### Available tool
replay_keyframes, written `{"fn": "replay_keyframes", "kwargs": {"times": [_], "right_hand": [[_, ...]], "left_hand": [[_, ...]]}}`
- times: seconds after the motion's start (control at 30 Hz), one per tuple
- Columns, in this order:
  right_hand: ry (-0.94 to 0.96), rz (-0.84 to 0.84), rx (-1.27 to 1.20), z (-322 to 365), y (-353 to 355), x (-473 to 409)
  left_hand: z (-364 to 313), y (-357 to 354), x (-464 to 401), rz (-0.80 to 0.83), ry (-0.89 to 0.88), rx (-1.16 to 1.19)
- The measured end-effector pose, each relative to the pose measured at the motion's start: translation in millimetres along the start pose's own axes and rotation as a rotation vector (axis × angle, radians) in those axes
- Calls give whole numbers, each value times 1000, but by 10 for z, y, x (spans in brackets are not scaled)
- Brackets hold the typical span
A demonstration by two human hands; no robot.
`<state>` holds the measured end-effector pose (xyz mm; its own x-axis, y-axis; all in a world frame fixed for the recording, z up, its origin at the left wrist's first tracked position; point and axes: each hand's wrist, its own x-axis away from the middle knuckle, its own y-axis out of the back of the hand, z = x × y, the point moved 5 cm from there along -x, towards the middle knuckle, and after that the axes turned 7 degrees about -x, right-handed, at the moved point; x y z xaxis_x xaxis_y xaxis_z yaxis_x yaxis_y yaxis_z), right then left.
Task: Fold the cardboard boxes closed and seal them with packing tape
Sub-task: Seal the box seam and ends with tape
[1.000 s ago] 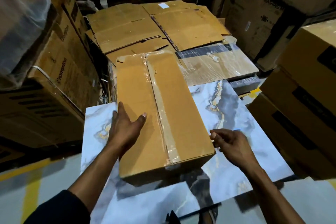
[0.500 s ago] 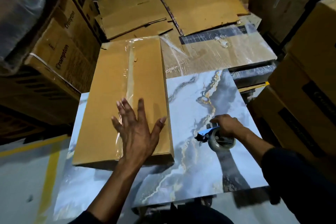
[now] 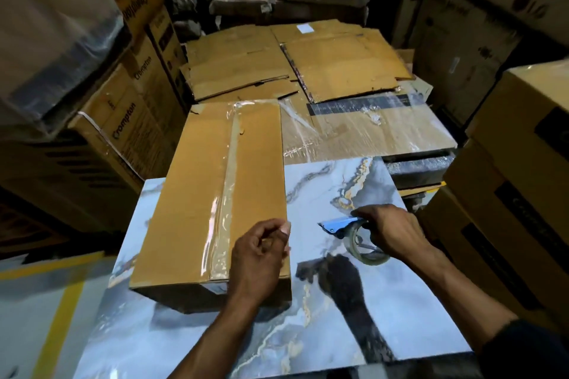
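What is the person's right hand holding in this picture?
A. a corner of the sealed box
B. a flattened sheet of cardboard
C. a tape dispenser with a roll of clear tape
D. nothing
C: the right hand grips the blue tape dispenser above the marble-patterned table.

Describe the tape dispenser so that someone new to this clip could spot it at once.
Find the marble-patterned tabletop in the foreground. To the right of the taped cardboard box lying on it, the right hand grips the tape dispenser. Its blue metal blade guard and clear tape roll set it apart from all the brown cardboard around.
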<state>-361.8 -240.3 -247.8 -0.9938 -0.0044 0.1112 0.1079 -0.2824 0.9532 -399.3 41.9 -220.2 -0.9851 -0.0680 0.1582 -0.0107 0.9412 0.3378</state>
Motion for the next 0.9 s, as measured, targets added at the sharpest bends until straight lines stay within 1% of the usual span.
{"fn": "replay_keyframes", "kwargs": {"times": [0.1,0.17,0.23,0.33,0.43,0.57,0.63,0.67,0.73,0.8,0.83,0.9], "right_hand": [[105,-177,-17,511,541,255],[175,-311,-1,879,851,412],[241,-400,31,1303,1024,538],[316,-447,77,1885,1101,650],[353,-443,149,2413,1025,721],[360,-435,150,2881,893,818],[375,-394,119,3102,803,855],[371,-345,114,3184,773,864],[382,-186,115,3318,685,851],[390,20,-2,3381,601,834],[395,105,-62,3392,564,818],[431,239,-84,3409,450,765]], "left_hand": [[18,42,141,97,190,317],[36,71,218,215,340,449],[28,185,289,347,462,613],[-60,497,323,430,518,892],[-74,978,318,417,518,1050],[77,1471,307,372,549,1071],[206,1651,335,354,573,1066],[258,1714,356,345,583,1053],[367,1866,386,315,585,996],[479,2013,391,277,553,885],[536,2086,371,261,515,793],[700,2266,284,181,401,484]]}}
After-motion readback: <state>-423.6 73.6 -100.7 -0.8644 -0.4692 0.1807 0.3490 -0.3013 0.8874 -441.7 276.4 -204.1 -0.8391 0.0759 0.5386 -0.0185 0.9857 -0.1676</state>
